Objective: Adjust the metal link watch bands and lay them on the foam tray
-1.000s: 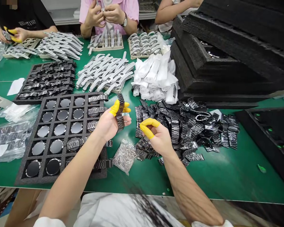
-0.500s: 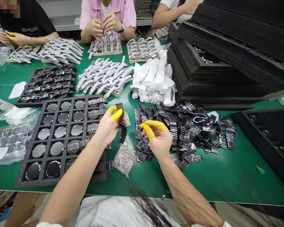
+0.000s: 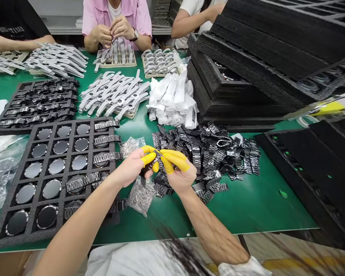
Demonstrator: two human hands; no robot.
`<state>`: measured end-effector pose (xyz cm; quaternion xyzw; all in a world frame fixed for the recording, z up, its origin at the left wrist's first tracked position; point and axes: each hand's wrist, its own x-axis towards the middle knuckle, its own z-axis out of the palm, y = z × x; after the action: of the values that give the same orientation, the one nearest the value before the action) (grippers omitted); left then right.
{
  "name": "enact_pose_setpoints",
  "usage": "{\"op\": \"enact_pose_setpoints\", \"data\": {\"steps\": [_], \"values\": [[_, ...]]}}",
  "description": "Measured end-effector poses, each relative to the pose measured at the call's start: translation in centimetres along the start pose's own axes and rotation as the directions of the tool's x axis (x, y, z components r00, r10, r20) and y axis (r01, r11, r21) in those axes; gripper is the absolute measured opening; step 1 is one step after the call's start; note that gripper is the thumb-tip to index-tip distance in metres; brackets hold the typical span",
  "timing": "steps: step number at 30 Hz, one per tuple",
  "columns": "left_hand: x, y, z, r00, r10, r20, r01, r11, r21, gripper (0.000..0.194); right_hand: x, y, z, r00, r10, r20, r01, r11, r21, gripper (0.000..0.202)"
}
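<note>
Yellow finger covers are on both my hands. My left hand (image 3: 136, 165) is closed on a black metal watch band (image 3: 153, 165), mostly hidden by the fingers. Thumb and forefinger of my right hand (image 3: 179, 168) are pinched at the band's upper end; whatever small thing they may hold is hidden. Below the hands lies a bag of thin metal pins (image 3: 140, 195), and a second bag of pins (image 3: 129, 146) is just behind my left hand. A pile of black metal bands (image 3: 201, 153) spreads to the right. On the left, a foam tray (image 3: 66, 147) holds round watch faces, several with bands.
Stacked black foam trays (image 3: 232, 92) rise at the back right, with another dark tray (image 3: 299, 172) at the right. White-wrapped items (image 3: 172, 99), white-strapped watches (image 3: 115, 94) and a tray of black-banded watches (image 3: 43, 101) stand farther back. People sit across the table (image 3: 138, 245).
My hands have come together, the right fingers now meeting the band in my left hand. The view has shifted to the right, and more of the pin bag behind my left hand shows.
</note>
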<state>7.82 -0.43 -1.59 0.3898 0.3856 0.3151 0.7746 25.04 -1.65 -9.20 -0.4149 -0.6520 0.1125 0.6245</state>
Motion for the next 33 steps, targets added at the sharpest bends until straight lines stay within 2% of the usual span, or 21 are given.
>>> {"op": "enact_pose_setpoints", "data": {"steps": [4,10,13,15,17,18,20,23,25,26,27,28,29,30,31,32,33], "values": [[0.1,0.1,-0.1,1.000,0.005,-0.031,-0.005,1.000,-0.009,0.023,-0.4,0.4,-0.1,0.998,-0.059,-0.017,0.059,0.998,0.014,0.008],[-0.1,0.5,0.1,0.999,-0.026,-0.021,0.026,1.000,0.006,0.025,-0.3,0.1,-0.1,0.995,0.068,0.077,-0.074,0.995,0.073,0.005],[-0.2,0.6,0.0,0.999,-0.028,0.021,0.028,1.000,0.011,0.029,0.5,-0.4,-0.2,0.973,0.175,0.147,-0.206,0.950,0.233,0.008],[-0.3,0.7,-0.2,0.997,-0.032,0.072,0.030,0.999,0.028,0.030,1.1,-0.5,-0.3,0.906,0.281,0.317,-0.391,0.844,0.367,0.023],[-0.4,0.7,-0.4,0.992,-0.048,0.116,0.042,0.998,0.052,0.028,1.6,-0.5,-0.6,0.783,0.335,0.524,-0.573,0.716,0.399,0.043],[-0.4,0.7,-0.5,0.989,-0.063,0.132,0.056,0.997,0.054,0.026,1.8,-0.4,-0.8,0.734,0.337,0.590,-0.625,0.674,0.393,0.054],[-0.5,0.6,-0.6,0.983,-0.091,0.157,0.088,0.996,0.023,0.022,1.9,-0.4,-1.2,0.692,0.312,0.651,-0.650,0.661,0.375,0.063],[-0.6,1.1,-0.4,0.963,-0.118,0.242,0.118,0.993,0.012,0.032,1.7,-0.7,-1.7,0.729,0.251,0.637,-0.581,0.719,0.382,0.047],[-0.9,2.1,-0.2,0.950,-0.100,0.297,0.053,0.985,0.164,0.035,1.6,-1.0,-1.8,0.797,0.236,0.556,-0.519,0.739,0.430,0.040],[-1.3,2.8,-0.3,0.961,-0.059,0.271,-0.024,0.955,0.295,0.034,1.6,-1.1,-1.9,0.839,0.247,0.484,-0.487,0.736,0.470,0.037],[-1.8,3.6,-0.5,0.980,0.015,0.201,-0.107,0.884,0.455,0.031,1.6,-1.1,-1.9,0.869,0.273,0.413,-0.468,0.724,0.507,0.034],[-2.5,4.3,-1.1,0.987,0.126,0.096,-0.158,0.764,0.625,0.027,1.8,-1.1,-2.0,0.880,0.314,0.355,-0.467,0.701,0.539,0.032],[-3.3,5.0,-1.9,0.967,0.255,-0.022,-0.143,0.610,0.780,0.022,2.0,-1.0,-2.1,0.874,0.368,0.316,-0.485,0.664,0.569,0.031],[-4.3,5.6,-3.0,0.917,0.376,-0.132,-0.053,0.444,0.894,0.017,2.3,-0.9,-2.2,0.855,0.426,0.297,-0.514,0.616,0.597,0.031],[-5.3,6.1,-4.2,0.861,0.458,-0.220,0.090,0.289,0.953,0.014,2.5,-0.7,-2.4,0.829,0.482,0.282,-0.541,0.564,0.625,0.031],[-6.5,6.3,-5.5,0.820,0.490,-0.295,0.257,0.145,0.955,0.015,2.8,-0.6,-2.6,0.801,0.535,0.271,-0.562,0.512,0.650,0.031],[-7.7,6.4,-6.9,0.807,0.466,-0.362,0.414,-0.010,0.910,0.018,3.1,-0.6,-2.7,0.775,0.578,0.257,-0.573,0.468,0.673,0.031]]}}
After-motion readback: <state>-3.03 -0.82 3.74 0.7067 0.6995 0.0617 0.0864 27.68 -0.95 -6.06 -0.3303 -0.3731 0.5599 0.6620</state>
